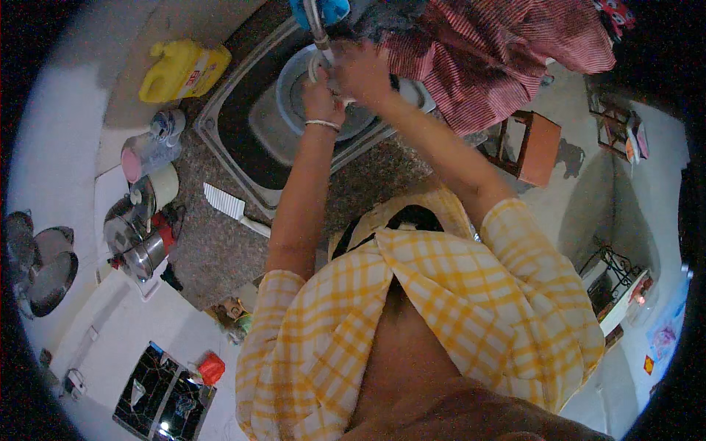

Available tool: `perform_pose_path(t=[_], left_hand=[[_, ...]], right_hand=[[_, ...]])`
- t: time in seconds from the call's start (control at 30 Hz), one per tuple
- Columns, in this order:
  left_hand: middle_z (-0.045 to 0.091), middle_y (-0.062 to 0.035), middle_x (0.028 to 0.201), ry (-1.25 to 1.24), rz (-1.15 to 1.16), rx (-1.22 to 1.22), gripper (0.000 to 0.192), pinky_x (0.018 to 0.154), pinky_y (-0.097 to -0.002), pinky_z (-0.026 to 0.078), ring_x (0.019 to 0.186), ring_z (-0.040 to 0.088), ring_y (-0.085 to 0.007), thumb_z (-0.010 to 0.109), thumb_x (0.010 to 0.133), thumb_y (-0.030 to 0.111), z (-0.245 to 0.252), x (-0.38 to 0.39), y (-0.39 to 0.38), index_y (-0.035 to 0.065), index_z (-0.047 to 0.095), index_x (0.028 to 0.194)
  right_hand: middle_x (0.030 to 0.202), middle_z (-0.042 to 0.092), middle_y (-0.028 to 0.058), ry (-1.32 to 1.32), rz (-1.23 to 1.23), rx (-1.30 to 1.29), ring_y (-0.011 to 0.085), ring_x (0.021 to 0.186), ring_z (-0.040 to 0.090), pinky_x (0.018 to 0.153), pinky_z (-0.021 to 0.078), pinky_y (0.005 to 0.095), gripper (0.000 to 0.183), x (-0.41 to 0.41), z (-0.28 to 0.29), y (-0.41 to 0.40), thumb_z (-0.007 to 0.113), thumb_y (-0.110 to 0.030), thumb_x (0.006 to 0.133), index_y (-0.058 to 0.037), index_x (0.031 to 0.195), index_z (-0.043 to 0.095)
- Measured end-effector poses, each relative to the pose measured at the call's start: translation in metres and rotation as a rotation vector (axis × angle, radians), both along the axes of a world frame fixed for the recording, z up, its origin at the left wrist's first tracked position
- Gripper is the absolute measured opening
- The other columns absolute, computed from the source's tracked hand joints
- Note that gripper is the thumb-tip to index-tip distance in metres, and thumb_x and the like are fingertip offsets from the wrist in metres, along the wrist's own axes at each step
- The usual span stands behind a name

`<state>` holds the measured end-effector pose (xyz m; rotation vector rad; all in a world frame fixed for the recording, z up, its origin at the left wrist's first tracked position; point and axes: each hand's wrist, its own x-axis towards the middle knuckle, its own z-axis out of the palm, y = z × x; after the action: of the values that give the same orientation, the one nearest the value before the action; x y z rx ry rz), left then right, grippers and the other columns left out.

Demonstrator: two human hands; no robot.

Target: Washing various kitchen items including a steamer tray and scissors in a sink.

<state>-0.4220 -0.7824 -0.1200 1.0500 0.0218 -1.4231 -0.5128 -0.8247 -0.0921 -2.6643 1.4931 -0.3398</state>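
Both my hands are over a round, pale basin [288, 107] in the metal sink [231, 149]. The left hand [324, 105] has its fingers closed around a small pale object [315, 69], whose curved edge shows above the fingertips; its kind is unclear. Close against it, my right hand [361, 74] is motion-blurred, with its fingers near the tap [317, 27]. What the right fingers hold, if anything, is hidden. A crinkle-cut knife [225, 203] with a white handle lies on the speckled counter [207, 264], left of my left forearm.
A yellow jug [185, 71] stands left of the sink, with jars [149, 157] and metal pots [132, 242] along that side. A red striped cloth [491, 60] hangs at the upper right. A gas stove [165, 394] is at lower left; a wooden stool [532, 149] stands right.
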Motion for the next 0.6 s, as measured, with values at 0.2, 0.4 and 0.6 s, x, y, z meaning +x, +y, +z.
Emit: perform_pose_path(t=[0.2,0.4,0.6], left_hand=[[0.051,-0.0077,0.105,-0.032,-0.041,-0.070,0.031,0.073,-0.0357,0.047,0.094,0.052,-0.0217,0.038,0.089,0.026,-0.045,0.028,0.011,0.0051,0.042,0.112],[0.051,-0.0095,0.105,0.042,-0.075,-0.139,0.030,0.071,-0.0381,0.048,0.089,0.055,-0.0215,0.039,0.088,0.026,-0.027,-0.006,-0.006,0.0041,0.044,0.108],[0.056,-0.0092,0.096,0.063,-0.041,-0.101,0.025,0.073,-0.0381,0.048,0.089,0.056,-0.0228,0.049,0.084,0.019,-0.028,0.009,-0.009,0.0031,0.048,0.103]], right_hand=[[0.106,0.052,0.0030,-0.325,-0.007,0.048,0.0295,0.088,0.047,0.074,0.0373,0.0478,0.037,0.006,-0.001,0.011,0.054,-0.023,0.068,-0.0194,0.105,0.055],[0.102,0.053,0.0055,-0.201,-0.121,0.172,0.0286,0.096,0.047,0.079,0.0368,0.0457,0.037,-0.008,-0.004,-0.044,0.053,-0.018,0.068,-0.0172,0.105,0.055],[0.105,0.052,0.0099,-0.443,0.067,0.217,0.0306,0.098,0.046,0.083,0.0384,0.0396,0.040,-0.040,-0.010,0.027,0.056,-0.015,0.068,-0.0104,0.107,0.052]])
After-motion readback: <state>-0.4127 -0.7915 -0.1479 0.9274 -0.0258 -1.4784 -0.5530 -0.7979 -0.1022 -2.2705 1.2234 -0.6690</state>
